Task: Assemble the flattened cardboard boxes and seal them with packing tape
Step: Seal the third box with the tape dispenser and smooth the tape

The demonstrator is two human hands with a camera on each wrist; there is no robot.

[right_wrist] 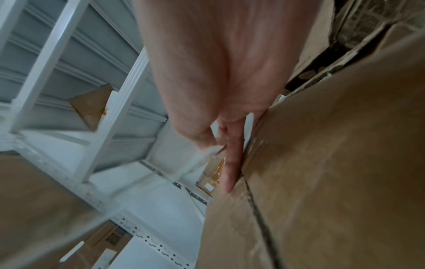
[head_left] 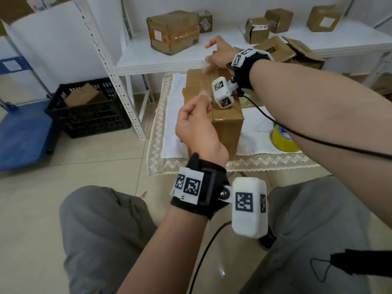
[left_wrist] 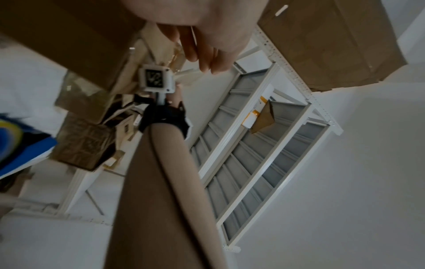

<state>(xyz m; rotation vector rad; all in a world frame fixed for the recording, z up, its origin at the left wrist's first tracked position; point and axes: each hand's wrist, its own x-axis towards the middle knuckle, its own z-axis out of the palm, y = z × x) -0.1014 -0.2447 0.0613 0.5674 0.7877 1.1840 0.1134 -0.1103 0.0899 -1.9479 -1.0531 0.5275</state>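
Note:
A brown cardboard box (head_left: 227, 128) stands on the low cloth-covered table (head_left: 176, 124), its top flaps folded down. A strip of clear tape (head_left: 205, 67) stretches over the top of the box along the seam. My left hand (head_left: 195, 119) pinches the near end between thumb and curled fingers, above the box's near edge. My right hand (head_left: 218, 54) pinches the far end at the box's far edge. In the right wrist view, the fingers (right_wrist: 230, 163) lie against the box (right_wrist: 333, 163). The yellow and blue tape roll (head_left: 284, 139) lies on the table to the right.
A white shelf (head_left: 148, 62) behind the table carries several taped boxes (head_left: 174, 31) and flattened cardboard (head_left: 297, 52). A black crate (head_left: 84, 107) and a blue cart (head_left: 23, 134) stand on the floor at left. My knees are close to the table's front edge.

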